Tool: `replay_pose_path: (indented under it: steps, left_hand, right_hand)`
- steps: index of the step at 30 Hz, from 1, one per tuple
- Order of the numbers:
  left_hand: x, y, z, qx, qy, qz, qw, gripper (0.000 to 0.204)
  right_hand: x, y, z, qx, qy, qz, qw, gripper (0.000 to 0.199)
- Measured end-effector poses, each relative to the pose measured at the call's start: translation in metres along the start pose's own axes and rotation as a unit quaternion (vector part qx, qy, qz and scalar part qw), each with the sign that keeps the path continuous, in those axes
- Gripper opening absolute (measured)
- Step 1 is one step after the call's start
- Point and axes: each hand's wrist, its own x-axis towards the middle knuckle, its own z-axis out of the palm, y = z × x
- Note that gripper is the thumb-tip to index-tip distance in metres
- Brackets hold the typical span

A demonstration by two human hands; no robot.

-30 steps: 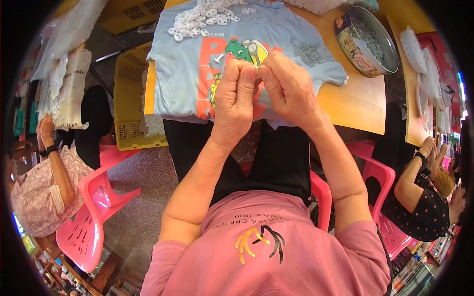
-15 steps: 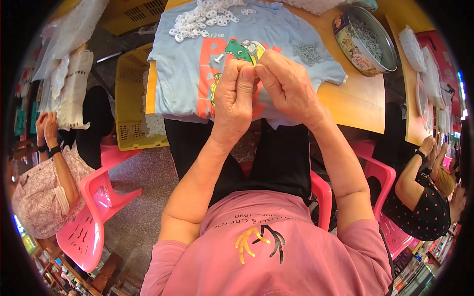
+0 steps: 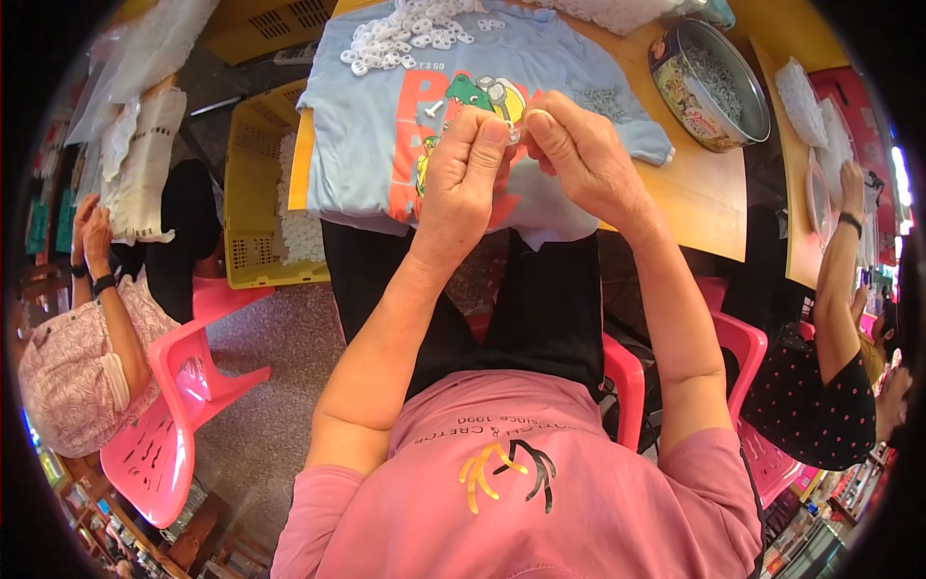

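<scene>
Barely anything has shifted since the earlier frame: both hands stay raised together over the near edge of the table, thumbs maybe a touch closer.

Left hand (image 3: 463, 179) is curled, thumb and forefinger pinching a small white piece (image 3: 514, 135). Right hand (image 3: 579, 159) meets it from the other side, its fingertips pinching the same piece. So the piece sits right between the two thumbs, touching both; neither hand is nearer. It is tiny, pale, mostly hidden by the fingers. I cannot tell its long axis or exact shape.

Supply lies ahead of the hands: a heap of white rings (image 3: 410, 29) at the far end of a light blue shirt (image 3: 367, 116) spread on the orange table (image 3: 694, 193). One loose white bit lies on the shirt print, just left of the left hand. A round tin (image 3: 709, 87) with small grey parts stands ahead-right, closer to the right hand. Yellow crate (image 3: 260, 193) sits on the left, below the table edge. Other people on pink chairs (image 3: 193, 386) sit either side.
</scene>
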Motion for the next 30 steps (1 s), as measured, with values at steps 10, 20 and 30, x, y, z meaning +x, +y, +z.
replay_pose_path:
  steps: [10, 20, 30]
  left_hand:
    - [0.000, 0.001, -0.001, 0.004, -0.007, 0.008, 1.000, 0.024]
    - [-0.003, 0.004, 0.003, 0.026, 0.024, 0.019, 0.999, 0.020]
    - [-0.002, 0.011, 0.005, -0.012, 0.030, -0.006, 0.999, 0.019]
  right_hand:
    - [0.011, -0.002, -0.011, -0.091, -0.039, -0.114, 0.989, 0.018]
    - [0.013, 0.004, 0.006, -0.108, -0.011, -0.131, 0.985, 0.014]
    - [0.011, 0.007, 0.014, -0.114, 0.029, -0.133, 0.984, 0.017]
